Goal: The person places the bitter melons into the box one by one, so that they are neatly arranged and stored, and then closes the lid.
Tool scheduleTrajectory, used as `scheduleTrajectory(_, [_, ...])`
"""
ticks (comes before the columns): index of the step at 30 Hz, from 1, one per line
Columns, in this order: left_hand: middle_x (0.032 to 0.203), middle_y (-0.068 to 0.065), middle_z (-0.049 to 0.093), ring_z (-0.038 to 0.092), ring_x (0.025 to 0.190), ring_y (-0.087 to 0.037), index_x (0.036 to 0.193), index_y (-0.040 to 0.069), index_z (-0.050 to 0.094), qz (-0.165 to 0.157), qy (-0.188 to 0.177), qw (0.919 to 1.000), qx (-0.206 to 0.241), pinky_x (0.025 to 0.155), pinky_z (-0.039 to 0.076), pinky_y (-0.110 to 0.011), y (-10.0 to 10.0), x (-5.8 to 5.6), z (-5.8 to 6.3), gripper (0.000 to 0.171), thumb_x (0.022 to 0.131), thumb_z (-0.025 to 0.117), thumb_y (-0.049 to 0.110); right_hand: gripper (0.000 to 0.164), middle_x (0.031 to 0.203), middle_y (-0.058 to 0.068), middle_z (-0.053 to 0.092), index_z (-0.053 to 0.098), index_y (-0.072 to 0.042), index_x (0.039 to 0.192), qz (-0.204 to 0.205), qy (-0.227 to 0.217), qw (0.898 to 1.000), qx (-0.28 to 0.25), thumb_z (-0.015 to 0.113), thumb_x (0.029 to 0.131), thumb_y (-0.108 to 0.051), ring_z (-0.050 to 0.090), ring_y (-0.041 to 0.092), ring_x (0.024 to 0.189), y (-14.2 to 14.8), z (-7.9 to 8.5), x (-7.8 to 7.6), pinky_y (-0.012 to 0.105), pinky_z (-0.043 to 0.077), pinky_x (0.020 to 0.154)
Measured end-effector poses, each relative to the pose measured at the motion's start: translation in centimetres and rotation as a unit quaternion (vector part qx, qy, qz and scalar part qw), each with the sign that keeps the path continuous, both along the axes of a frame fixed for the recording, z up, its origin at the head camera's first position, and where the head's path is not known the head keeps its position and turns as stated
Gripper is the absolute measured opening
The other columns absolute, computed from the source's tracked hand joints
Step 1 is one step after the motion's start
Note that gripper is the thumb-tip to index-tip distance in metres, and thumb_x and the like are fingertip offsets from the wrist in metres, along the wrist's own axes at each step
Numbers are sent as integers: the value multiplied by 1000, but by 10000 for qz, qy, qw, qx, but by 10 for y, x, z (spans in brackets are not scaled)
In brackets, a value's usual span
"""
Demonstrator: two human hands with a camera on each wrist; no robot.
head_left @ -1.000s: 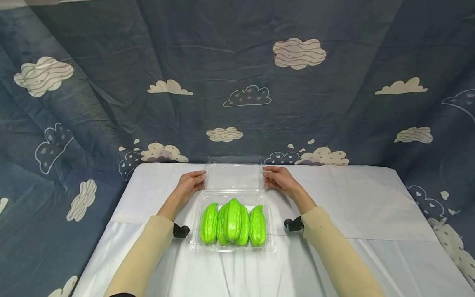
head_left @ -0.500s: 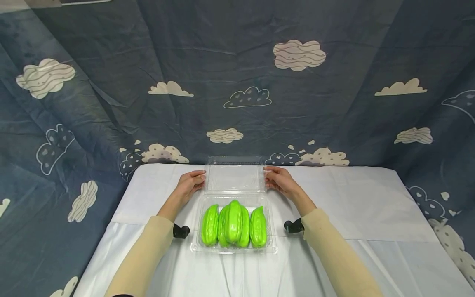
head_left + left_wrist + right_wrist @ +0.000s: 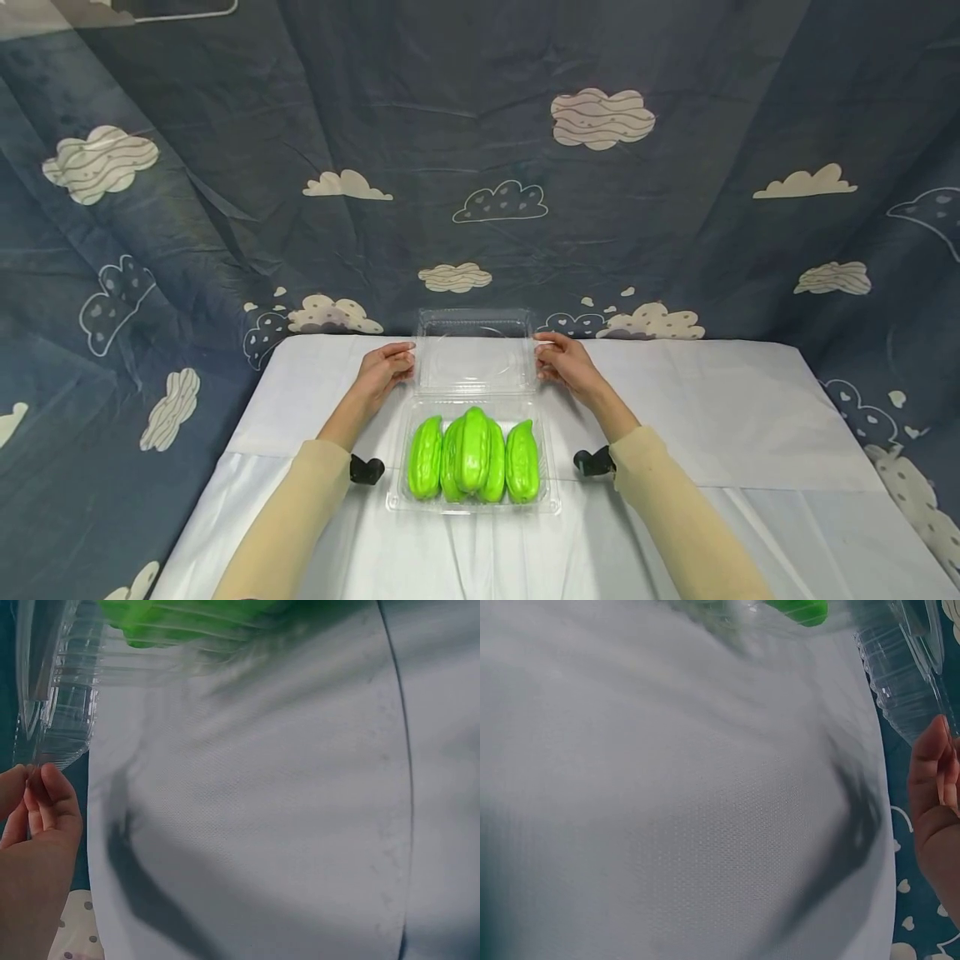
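Observation:
A clear plastic clamshell box [image 3: 396, 492] lies on the white cloth, its lid [image 3: 474, 367] raised at the far side. Inside the base sit several bright green, ridged vegetables [image 3: 425, 458] that look like bitter melons, one lying on top of the middle ones. My left hand [image 3: 384, 372] pinches the lid's left edge between thumb and fingers; the left wrist view shows that hand [image 3: 43, 817] at the lid's rim. On the opposite edge, my right hand [image 3: 567, 367] pinches the lid too, and the right wrist view has its fingers [image 3: 928, 754] on the rim.
A white cloth [image 3: 675, 400] covers the table. Behind it hangs a dark blue curtain [image 3: 495, 125] printed with clouds, close to the lid's far edge. Black wrist mounts [image 3: 367, 471] stick out from both sleeves beside the box.
The lid's far edge has risen slightly, with both hands still on its sides. The head view has shifted a little; the base and the green vegetables stay in place.

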State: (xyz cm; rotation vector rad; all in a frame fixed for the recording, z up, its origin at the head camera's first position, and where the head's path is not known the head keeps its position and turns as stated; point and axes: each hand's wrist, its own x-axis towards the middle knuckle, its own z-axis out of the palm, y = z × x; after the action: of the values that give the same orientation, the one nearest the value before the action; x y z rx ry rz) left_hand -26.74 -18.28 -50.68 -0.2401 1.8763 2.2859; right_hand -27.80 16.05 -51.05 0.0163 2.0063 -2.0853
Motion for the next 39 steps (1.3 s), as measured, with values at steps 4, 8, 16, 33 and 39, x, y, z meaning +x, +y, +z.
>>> scheduleTrajectory(4, [90,-4,65,61,75,-13,133,-14,48,58,72,9999,91,73,53,-25,0,0,-1,43,91,56,-13,43,105,24,56,44,8,139,-126,170,9998,-22,53,98,1,55,14,72,-2,1,2,25,52,60])
scheduleTrajectory(8, [85,-2,63,59,70,-10,131,-16,48,121,200,9996,176,69,52,-23,2,0,-1,41,91,54,-15,43,104,20,56,45,7,138,-238,259,9994,-16,54,97,1,54,14,74,-3,4,5,25,51,59])
scheduleTrajectory(16, [83,-2,62,59,69,-10,128,-16,50,224,428,9983,335,66,52,-22,3,1,0,39,89,51,-19,42,101,17,56,48,6,136,-338,690,9968,232,54,95,4,55,16,77,-5,7,8,27,52,60])
scheduleTrajectory(33, [86,-5,61,60,74,-13,131,-18,48,148,580,9964,596,71,54,-27,0,11,15,43,88,52,-21,41,107,30,55,50,6,135,-332,1237,9911,359,53,94,8,59,21,78,-5,23,23,39,58,65])
scheduleTrajectory(39, [85,-5,62,61,74,-13,130,-16,49,114,590,9962,629,71,55,-27,-2,13,14,42,89,52,-20,42,111,38,51,48,9,136,-235,1199,9917,390,52,94,10,59,33,84,-8,45,37,57,53,77])
